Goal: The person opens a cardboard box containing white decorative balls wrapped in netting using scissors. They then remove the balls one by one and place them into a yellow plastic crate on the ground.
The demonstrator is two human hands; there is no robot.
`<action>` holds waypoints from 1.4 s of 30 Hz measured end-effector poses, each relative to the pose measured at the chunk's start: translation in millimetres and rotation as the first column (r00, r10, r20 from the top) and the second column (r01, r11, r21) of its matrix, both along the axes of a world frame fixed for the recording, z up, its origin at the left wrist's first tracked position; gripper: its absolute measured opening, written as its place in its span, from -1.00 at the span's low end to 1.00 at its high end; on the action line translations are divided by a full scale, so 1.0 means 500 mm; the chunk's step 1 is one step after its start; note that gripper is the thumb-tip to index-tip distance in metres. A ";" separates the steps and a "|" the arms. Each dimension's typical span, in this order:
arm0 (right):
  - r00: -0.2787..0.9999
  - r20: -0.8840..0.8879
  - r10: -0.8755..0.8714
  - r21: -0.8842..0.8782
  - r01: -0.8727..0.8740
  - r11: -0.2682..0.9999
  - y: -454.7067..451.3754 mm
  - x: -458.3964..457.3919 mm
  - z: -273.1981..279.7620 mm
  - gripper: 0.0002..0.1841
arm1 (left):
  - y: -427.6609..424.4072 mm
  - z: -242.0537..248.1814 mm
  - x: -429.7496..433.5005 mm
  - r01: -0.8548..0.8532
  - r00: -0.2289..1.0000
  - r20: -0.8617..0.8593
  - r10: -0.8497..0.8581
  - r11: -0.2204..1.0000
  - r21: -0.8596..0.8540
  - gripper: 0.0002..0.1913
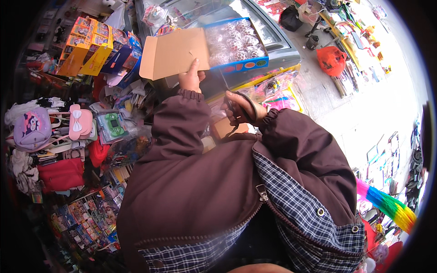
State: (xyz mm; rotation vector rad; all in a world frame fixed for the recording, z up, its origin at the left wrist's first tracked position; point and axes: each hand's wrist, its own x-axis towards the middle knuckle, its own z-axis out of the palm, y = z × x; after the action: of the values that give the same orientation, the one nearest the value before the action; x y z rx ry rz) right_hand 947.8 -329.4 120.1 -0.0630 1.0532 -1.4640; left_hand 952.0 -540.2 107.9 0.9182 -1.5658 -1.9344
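A blue cardboard box point(251, 66) stands on a glass-topped cabinet, its brown lid point(177, 51) folded back to the left. Inside are several net-covered balls point(235, 41) in clear plastic. My left hand point(191, 78) grips the lower edge of the lid, thumb on its inner face. In my right hand point(242, 107) is a pair of scissors point(252, 109) with dark handles; the thin blades point up toward the box's front edge. Whether the blades are parted is too blurred to tell.
The glass-topped cabinet point(286, 51) fills the space ahead. Packed toy boxes point(85, 44) stand at the left, above a purple bag point(32, 129) and a boxed green game console point(114, 124). A yellow-rimmed tray point(293, 95) lies beyond my right hand. On the floor sits a red plastic bag point(331, 60).
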 end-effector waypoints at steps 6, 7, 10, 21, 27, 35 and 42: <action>0.998 -0.039 0.045 -0.059 -0.047 0.997 -0.015 0.009 0.013 -0.42 | 0.021 -0.001 0.019 0.014 1.000 0.021 -0.012 0.993 -0.118 -0.66; 0.999 -0.024 0.048 -0.084 -0.050 0.995 -0.017 0.008 0.013 -0.42 | 0.024 0.001 0.021 0.020 1.000 -0.006 -0.021 0.990 -0.141 -0.66; 1.000 0.013 0.004 -0.013 -0.004 1.000 -0.027 0.002 0.006 -0.42 | 0.031 0.007 0.024 0.032 0.999 0.027 -0.028 0.985 -0.169 -0.73; 0.998 -0.061 -0.009 -0.037 0.006 0.999 -0.051 -0.006 -0.012 -0.30 | 0.040 0.017 0.033 0.109 0.993 0.068 -0.099 0.978 -0.176 -0.73; 0.983 -0.185 0.014 -0.065 -0.026 0.998 -0.053 -0.006 -0.008 -0.28 | 0.040 0.013 0.025 0.080 0.997 0.030 -0.077 0.985 -0.155 -0.72; 0.991 -0.016 -0.134 0.043 0.135 0.990 -0.049 0.016 0.018 -0.21 | 0.039 0.009 0.022 0.064 0.998 -0.018 -0.067 0.988 -0.140 -0.73; 0.978 -0.192 -0.078 -0.018 0.076 0.997 -0.031 0.010 0.030 -0.48 | 0.043 0.010 0.016 0.048 0.999 -0.006 -0.049 0.989 -0.138 -0.74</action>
State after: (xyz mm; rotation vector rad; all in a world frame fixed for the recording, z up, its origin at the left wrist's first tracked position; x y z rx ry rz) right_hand 952.8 -345.1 135.0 -0.1758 1.2159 -1.5564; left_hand 960.0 -518.8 112.9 0.8200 -1.7071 -1.8337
